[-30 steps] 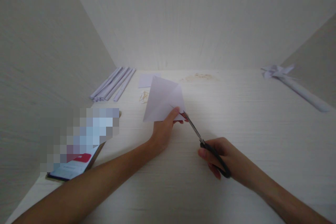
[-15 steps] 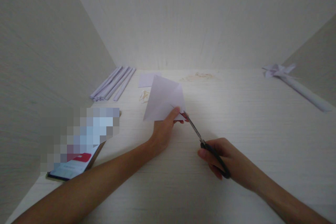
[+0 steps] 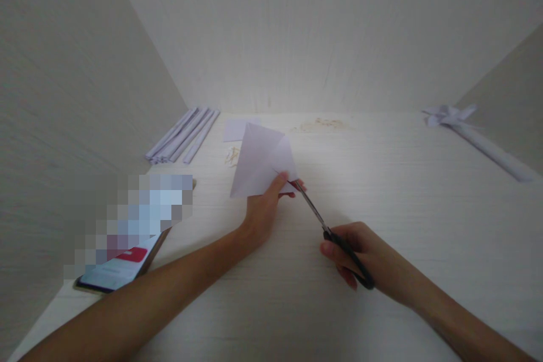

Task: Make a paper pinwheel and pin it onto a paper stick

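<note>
A white square of paper with diagonal creases is held up over the table by my left hand, the thumb on top and the fingers beneath. One slit shows in the paper beside the thumb. My right hand grips black-handled scissors. Their blades look nearly closed, and the tips are at the paper's lower right corner, close to my left fingers. Whether the tips are between the paper's cut edges I cannot tell.
Several rolled paper sticks lie at the back left, near a flat paper sheet and rubber bands. Small tan bits lie by the back wall. A phone is at left, a paper pinwheel on a stick at right.
The paper and my left hand have shifted slightly left, and the paper has tilted a little. The scissors' blades have come closer together at the paper's corner.
</note>
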Demonstrator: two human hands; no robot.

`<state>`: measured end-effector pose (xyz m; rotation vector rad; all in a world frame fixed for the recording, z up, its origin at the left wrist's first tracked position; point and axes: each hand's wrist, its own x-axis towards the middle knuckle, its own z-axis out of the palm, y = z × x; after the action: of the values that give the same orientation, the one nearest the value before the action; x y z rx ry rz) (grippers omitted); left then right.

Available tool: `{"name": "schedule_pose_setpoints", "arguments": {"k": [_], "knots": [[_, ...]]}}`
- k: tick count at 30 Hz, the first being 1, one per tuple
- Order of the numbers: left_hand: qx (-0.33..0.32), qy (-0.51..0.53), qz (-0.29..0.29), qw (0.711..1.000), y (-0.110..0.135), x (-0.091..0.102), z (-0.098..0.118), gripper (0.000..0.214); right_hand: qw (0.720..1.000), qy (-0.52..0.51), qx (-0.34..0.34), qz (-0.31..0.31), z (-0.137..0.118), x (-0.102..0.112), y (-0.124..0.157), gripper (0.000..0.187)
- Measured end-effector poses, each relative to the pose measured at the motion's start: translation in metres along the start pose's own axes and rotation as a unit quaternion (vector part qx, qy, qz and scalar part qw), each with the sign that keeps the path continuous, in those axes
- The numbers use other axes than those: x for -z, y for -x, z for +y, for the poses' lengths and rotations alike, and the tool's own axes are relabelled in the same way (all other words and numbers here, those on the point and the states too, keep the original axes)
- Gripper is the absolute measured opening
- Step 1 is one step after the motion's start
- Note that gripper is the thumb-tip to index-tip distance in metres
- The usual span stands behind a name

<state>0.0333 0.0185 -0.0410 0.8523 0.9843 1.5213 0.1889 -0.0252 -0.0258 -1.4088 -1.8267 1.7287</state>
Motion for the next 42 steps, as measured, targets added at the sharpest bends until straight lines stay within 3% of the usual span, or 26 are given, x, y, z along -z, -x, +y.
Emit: {"name": "schedule_pose_setpoints", "arguments": {"k": [5,9,12,15,19,22,29,37,42], "knots": [[0.003,-0.020,0.038,0.999,-0.002,0.002,0.000,0.014,1.000,-0.021,0.007,0.009,-0.002,0.000,-0.001,0.042],[0.031,-0.034,0.021,0.999,-0.003,0.003,-0.002,0.011,0.985,-0.117,0.056,0.114,-0.001,0.002,-0.005,0.040],[0.066,-0.073,-0.035,0.995,0.000,0.002,-0.002,0.013,0.947,-0.218,0.089,0.220,0.004,0.006,-0.012,0.034],[0.104,-0.136,-0.134,0.976,0.005,0.001,0.001,0.015,0.892,-0.283,0.124,0.330,0.008,0.014,-0.020,0.023],[0.123,-0.201,-0.254,0.938,0.011,0.001,0.005,0.014,0.837,-0.277,0.173,0.439,0.011,0.026,-0.026,0.018],[0.114,-0.246,-0.302,0.914,0.011,0.001,0.007,0.012,0.829,-0.274,0.214,0.438,0.010,0.030,-0.026,0.018],[0.098,-0.269,-0.366,0.885,0.009,0.003,0.007,0.006,0.859,-0.251,0.215,0.391,0.009,0.028,-0.022,0.024],[0.082,-0.247,-0.358,0.897,0.007,0.006,0.003,0.008,0.830,-0.272,0.233,0.428,0.013,0.030,-0.026,0.026],[0.083,-0.265,-0.321,0.905,0.009,0.006,0.001,0.010,0.835,-0.275,0.228,0.419,0.012,0.028,-0.026,0.025]]}}
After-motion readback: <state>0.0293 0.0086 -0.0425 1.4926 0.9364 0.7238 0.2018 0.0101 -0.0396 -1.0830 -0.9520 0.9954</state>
